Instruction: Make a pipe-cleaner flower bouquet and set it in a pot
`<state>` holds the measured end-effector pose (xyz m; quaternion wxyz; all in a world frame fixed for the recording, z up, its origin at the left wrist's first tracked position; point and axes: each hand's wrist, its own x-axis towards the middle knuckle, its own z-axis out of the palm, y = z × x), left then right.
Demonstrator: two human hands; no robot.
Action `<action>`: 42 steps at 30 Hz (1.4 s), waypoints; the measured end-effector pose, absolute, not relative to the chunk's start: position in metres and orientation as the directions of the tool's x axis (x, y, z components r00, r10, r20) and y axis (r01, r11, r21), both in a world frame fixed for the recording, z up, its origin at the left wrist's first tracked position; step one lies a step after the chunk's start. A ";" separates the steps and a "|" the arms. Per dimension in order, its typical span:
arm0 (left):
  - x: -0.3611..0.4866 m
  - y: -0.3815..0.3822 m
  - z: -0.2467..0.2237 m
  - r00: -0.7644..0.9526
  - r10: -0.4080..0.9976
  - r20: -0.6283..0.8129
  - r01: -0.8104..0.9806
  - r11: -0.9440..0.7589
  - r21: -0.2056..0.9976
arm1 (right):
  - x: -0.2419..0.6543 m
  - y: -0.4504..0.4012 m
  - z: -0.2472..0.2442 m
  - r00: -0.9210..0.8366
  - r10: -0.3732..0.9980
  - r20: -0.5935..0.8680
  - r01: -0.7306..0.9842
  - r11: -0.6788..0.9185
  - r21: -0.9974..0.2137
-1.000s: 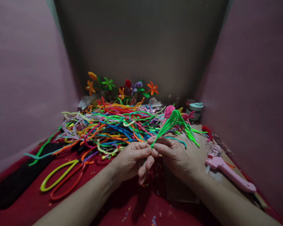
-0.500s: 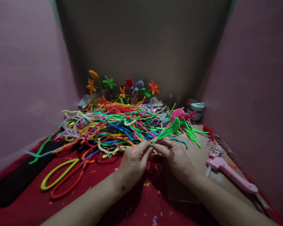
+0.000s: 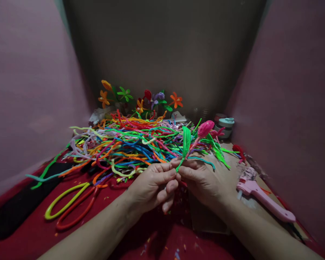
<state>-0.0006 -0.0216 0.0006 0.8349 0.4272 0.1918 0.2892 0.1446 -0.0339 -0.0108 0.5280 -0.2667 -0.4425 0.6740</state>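
Note:
A pipe-cleaner flower with a pink bud (image 3: 206,129) and a thin pink stem rises between my hands, tilted to the right. Beside the stem stands a green pipe-cleaner leaf (image 3: 186,141), its narrow end running down to my fingertips. My left hand (image 3: 151,184) pinches the leaf's lower end between thumb and index finger, its other fingers curled loosely below. Closed around the stem at the leaf's base, my right hand (image 3: 204,180) touches the left fingertips. The stem's lower part is hidden by my fingers.
A heap of coloured pipe cleaners (image 3: 135,144) lies ahead, with finished flowers (image 3: 176,100) behind it. Scissors with yellow and red handles (image 3: 76,206) lie at left. At right, a pink glue gun (image 3: 268,202) rests on a board (image 3: 209,220), near a lidded cup (image 3: 226,128).
The leaf has turned from leaning right to nearly upright, and the pink bud now shows clearly beside it. My left fingers have opened out slightly below the pinch.

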 end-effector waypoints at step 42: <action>-0.002 -0.024 0.020 0.309 0.951 0.034 0.066 -0.057 0.996 | 0.136 -0.049 0.015 -0.178 0.983 0.038 0.001 0.039 -0.999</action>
